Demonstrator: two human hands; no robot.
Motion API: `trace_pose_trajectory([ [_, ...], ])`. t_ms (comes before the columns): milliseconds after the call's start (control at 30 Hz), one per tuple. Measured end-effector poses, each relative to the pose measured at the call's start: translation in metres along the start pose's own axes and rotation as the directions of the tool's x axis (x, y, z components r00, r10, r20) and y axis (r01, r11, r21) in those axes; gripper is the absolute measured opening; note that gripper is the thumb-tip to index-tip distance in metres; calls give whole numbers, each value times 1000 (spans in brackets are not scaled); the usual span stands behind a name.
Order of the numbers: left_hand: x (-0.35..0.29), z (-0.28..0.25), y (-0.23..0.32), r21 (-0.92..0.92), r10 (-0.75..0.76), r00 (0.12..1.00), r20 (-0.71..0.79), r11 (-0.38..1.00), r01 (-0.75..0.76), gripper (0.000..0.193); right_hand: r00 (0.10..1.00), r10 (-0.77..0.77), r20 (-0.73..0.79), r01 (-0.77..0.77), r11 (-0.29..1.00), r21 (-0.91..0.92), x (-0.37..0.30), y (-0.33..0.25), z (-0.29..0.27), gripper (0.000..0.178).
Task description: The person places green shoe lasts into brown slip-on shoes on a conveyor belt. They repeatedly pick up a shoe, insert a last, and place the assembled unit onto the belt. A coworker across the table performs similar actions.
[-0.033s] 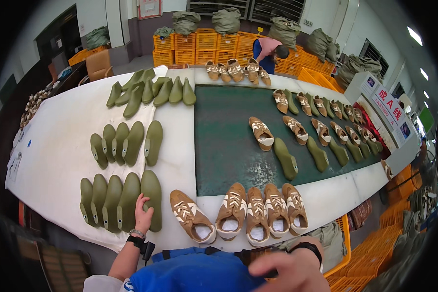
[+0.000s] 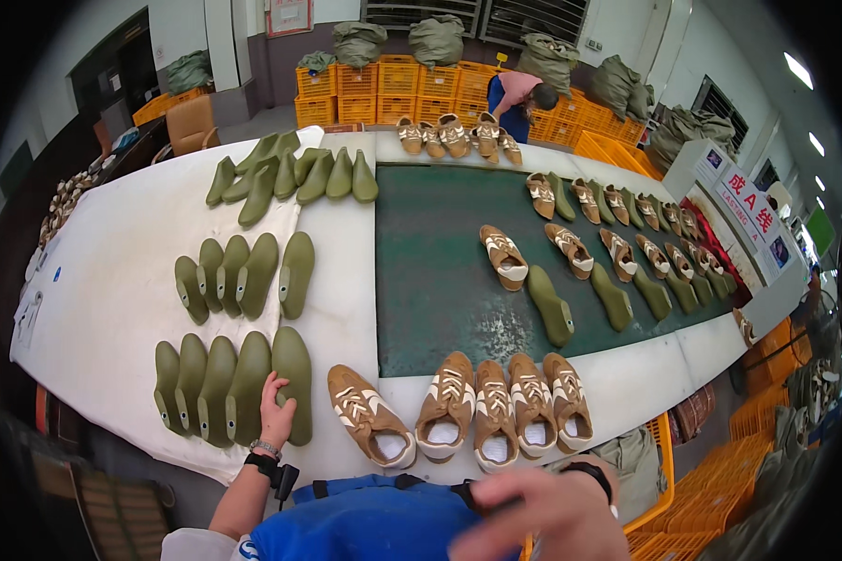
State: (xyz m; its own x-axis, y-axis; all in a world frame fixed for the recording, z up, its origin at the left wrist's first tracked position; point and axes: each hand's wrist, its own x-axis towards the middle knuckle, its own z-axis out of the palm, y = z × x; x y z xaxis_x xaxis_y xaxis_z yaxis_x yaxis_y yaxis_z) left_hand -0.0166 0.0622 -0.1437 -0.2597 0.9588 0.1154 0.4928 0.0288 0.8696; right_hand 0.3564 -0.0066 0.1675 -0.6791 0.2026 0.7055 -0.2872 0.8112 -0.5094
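Right hand (image 2: 554, 512) slightly farther left, blurred

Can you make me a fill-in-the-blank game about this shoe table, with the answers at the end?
1. The person's ____ hand touches a smooth olive-green foot-shaped form.
2. The row of brown-and-white lace-up sneakers nearest the person has ____ shoes.
3. The dark rectangular surface set in the white-topped table is coloured ____.
4. Near stacked orange plastic crates, another person bends over in a ____ top.

Missing words: left; five; green; pink.
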Motion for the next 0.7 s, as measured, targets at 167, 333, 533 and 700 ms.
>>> trace_pose_trajectory([
  [167, 2, 1, -2, -12, -12, 1000, -1, 1000, 12, 35, 849, 514, -127, -528, 836, -148, -31, 107, 53, 32],
  [333, 1, 1, -3, -32, -11, 1000, -4, 999, 11, 35, 486, 839, 244, -618, 527, -583, -106, 143, 113, 40],
  [533, 0, 1, 2, -35, -25, 1000, -9, 999, 24, 36, 506, 860, 61, -714, 458, -529, -146, 150, 136, 35],
  [700, 1, 0, 3, -61, -63, 998, 16, 996, 63, 36, 571, 806, -156, -727, 409, -551, -138, 151, 141, 34],
])
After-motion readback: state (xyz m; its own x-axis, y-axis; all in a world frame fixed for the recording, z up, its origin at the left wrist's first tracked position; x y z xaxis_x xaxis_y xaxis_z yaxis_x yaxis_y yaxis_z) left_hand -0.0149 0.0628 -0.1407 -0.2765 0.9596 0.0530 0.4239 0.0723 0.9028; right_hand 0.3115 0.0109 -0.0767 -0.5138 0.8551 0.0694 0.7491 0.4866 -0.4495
